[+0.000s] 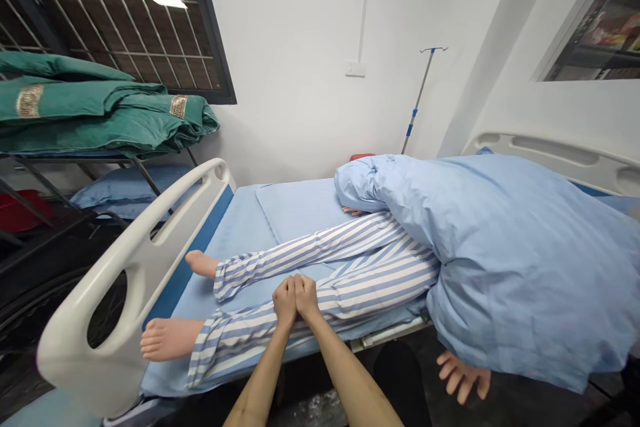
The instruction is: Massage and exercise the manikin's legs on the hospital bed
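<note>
Two forearms [345, 380] rise from the lower edge of view; left hand [285, 300] and right hand [306, 297] rest side by side, fingers [295, 287] pressed together (no pinch), on the striped trouser leg [240, 340] of a manikin [350, 247], along the bed's near edge [390, 337]. Two bare feet [167, 340] lie just short of the white footboard [100, 307].

White walls, a dark-framed barred window [115, 20] at left, folded green blankets [95, 107] on a metal rack [65, 163], a blue pillow [130, 190] below, a wall plate [355, 69], a metal IV pole [419, 97], an interior glazed window [595, 27] at right
</note>
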Demonstrator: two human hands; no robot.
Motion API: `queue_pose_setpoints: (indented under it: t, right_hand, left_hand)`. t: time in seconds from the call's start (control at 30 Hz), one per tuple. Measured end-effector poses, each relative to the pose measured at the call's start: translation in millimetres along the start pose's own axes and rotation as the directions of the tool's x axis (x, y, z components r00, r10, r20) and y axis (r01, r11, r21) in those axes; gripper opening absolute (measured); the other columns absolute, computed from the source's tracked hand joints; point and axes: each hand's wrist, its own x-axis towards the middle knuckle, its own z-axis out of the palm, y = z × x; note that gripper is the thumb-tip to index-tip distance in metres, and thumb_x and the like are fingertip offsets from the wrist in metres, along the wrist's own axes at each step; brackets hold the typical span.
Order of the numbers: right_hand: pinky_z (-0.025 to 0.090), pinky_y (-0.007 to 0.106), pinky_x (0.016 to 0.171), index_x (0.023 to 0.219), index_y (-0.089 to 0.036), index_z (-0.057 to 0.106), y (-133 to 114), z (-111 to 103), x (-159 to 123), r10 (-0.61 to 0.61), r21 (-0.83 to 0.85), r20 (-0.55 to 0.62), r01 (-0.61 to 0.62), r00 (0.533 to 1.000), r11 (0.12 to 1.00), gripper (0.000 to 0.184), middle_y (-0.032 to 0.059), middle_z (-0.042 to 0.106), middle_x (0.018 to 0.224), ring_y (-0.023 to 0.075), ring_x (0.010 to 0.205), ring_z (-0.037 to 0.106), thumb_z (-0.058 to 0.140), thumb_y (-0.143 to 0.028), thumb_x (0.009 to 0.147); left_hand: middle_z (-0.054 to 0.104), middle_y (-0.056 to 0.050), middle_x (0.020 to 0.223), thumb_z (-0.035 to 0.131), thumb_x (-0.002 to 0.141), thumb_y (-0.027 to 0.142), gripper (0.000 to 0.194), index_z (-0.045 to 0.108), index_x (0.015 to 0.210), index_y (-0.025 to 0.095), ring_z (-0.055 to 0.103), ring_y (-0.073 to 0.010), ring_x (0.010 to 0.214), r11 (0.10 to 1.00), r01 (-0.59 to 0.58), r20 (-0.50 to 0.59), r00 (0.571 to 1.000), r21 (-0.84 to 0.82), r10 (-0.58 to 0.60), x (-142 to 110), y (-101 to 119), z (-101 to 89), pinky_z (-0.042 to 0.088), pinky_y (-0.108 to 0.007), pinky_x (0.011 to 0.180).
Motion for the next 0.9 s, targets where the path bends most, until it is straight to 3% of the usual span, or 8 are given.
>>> queue_pose_setpoints:
  t: [0.1,0.2,0.3,0.4,0.53,0.63,0.8,0.9]
  right_hand:
    - [0.037,0.023,0.058,0.063,-0.017,0.061,-11.8,-8.3,2.6,0.022,-0.223,0.084,-0.003,0.996,0.975,0.048,0.0067,0.067,0.066,0.0147,0.062,0.057,0.029,-0.033,0.095]
    - [0.039,0.025,0.065,0.076,-0.016,0.069,-26.2,-21.9,6.3,0.029,-0.485,0.197,0.072,0.980,0.871,0.042,0.0107,0.072,0.081,0.0176,0.073,0.062,0.034,-0.030,0.094]
    - [0.039,0.026,0.068,0.086,-0.015,0.071,-32.8,-32.5,7.3,0.030,-0.598,0.268,0.142,0.963,0.789,0.039,0.0132,0.072,0.088,0.0198,0.078,0.064,0.036,-0.031,0.094]
    - [0.037,0.025,0.067,0.086,-0.017,0.070,-25.5,-34.5,4.2,0.024,-0.552,0.262,0.129,0.965,0.824,0.043,0.0102,0.073,0.087,0.0179,0.078,0.064,0.031,-0.029,0.096]
    - [0.034,0.024,0.062,0.076,-0.019,0.068,-6.8,-29.4,0.3,0.002,-0.431,0.161,0.068,0.987,0.900,0.047,0.0076,0.072,0.080,0.0157,0.071,0.062,0.027,-0.029,0.097]
    - [0.033,0.024,0.059,0.066,-0.019,0.063,3.1,-27.6,3.3,-0.021,-0.302,0.097,0.049,0.995,0.952,0.050,0.0064,0.067,0.068,0.0156,0.063,0.058,0.024,-0.032,0.096]
    - [0.035,0.024,0.055,0.055,-0.020,0.047,11.6,-29.8,11.2,0.003,-0.030,-0.011,-0.003,1.000,1.000,0.049,0.0027,0.057,0.055,0.0141,0.055,0.050,0.022,-0.039,0.094]
    - [0.035,0.024,0.053,0.054,-0.022,0.041,13.5,-30.5,12.1,0.043,0.069,-0.057,-0.039,0.997,0.997,0.047,0.0009,0.052,0.051,0.0132,0.052,0.047,0.024,-0.043,0.093]
  left_hand:
    - [0.057,-0.006,0.055,0.034,0.080,0.047,0.039,0.047,0.054,0.020,0.047,-0.0156,0.056,0.999,-0.001,-0.002,1.000,0.042,0.001,0.1,-0.8,-2.0,0.036,-0.028,0.059]
    - [0.062,-0.007,0.059,0.033,0.079,0.047,0.039,0.051,0.057,0.020,0.049,-0.0163,0.058,0.999,0.013,0.023,1.000,0.042,-0.014,1.5,-0.1,-2.5,0.037,-0.027,0.059]
    - [0.067,-0.008,0.068,0.033,0.079,0.047,0.038,0.056,0.064,0.020,0.053,-0.0174,0.063,1.000,0.000,0.051,0.999,0.016,-0.001,1.3,-0.6,-1.6,0.039,-0.027,0.062]
    - [0.062,-0.006,0.061,0.033,0.081,0.047,0.040,0.053,0.059,0.020,0.051,-0.0165,0.060,0.998,0.002,0.065,0.998,0.062,-0.006,-0.2,-0.7,-1.2,0.038,-0.027,0.061]
    - [0.055,-0.004,0.053,0.035,0.081,0.047,0.040,0.048,0.053,0.021,0.048,-0.0160,0.058,0.998,-0.012,0.084,0.996,0.067,0.006,-0.6,2.8,0.3,0.037,-0.027,0.060]
    - [0.048,-0.001,0.050,0.038,0.080,0.046,0.039,0.042,0.051,0.022,0.043,-0.0141,0.054,0.999,0.020,0.058,0.998,-0.036,-0.018,2.0,11.2,7.3,0.035,-0.027,0.058]
    - [0.037,0.003,0.046,0.035,0.082,0.045,0.039,0.032,0.051,0.023,0.036,-0.0116,0.048,0.939,0.197,-0.017,0.977,-0.283,-0.210,3.3,28.0,28.1,0.035,-0.026,0.052]
    - [0.044,0.000,0.047,0.034,0.083,0.043,0.038,0.037,0.051,0.022,0.040,-0.0135,0.050,0.981,0.135,-0.058,0.988,-0.143,-0.144,-1.4,29.5,33.9,0.034,-0.027,0.055]
